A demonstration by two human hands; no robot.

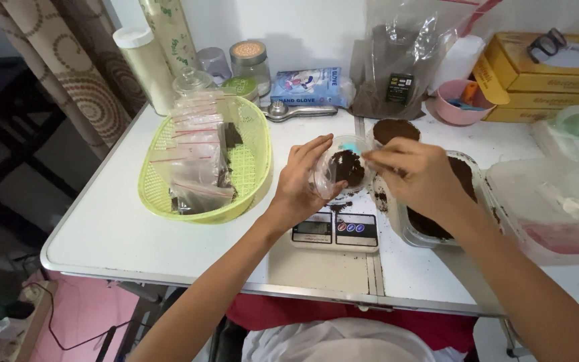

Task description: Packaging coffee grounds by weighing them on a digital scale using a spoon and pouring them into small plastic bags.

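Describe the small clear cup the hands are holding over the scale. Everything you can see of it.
The small clear cup looks like thin see-through plastic, round and shallow. It holds a clump of dark brown powder. It is tilted, its opening facing the camera, above the digital scale. The left hand grips its left rim and side; the right hand reaches to its upper right edge, fingertips at the rim. Whether it touches the scale cannot be told.

Scale [335, 231] top hidden by hands
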